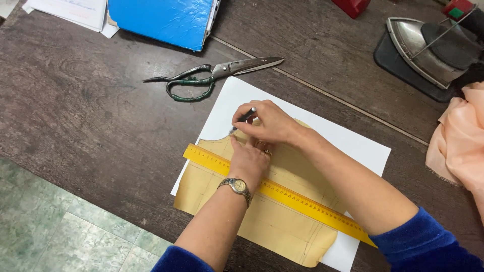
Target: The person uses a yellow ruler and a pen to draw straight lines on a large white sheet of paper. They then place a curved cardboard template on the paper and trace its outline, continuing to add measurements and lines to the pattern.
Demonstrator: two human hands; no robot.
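My right hand point(267, 122) grips a dark pen point(245, 117) with its tip at the curved top edge of a tan paper pattern piece point(275, 224). My left hand point(249, 160), with a metal wristwatch on the wrist, presses flat on a yellow ruler point(302, 204) that lies diagonally across the pattern. The pattern rests on a white sheet of paper point(348, 141) on the dark wooden table point(91, 111).
Large scissors point(212, 75) with green-wrapped handles lie behind the sheet. A blue folder point(164, 20) and papers sit at the far left. An iron point(428, 45) on a dark mat stands at the far right, with peach fabric point(461, 141) beside it. Tiled floor point(55, 226) shows at lower left.
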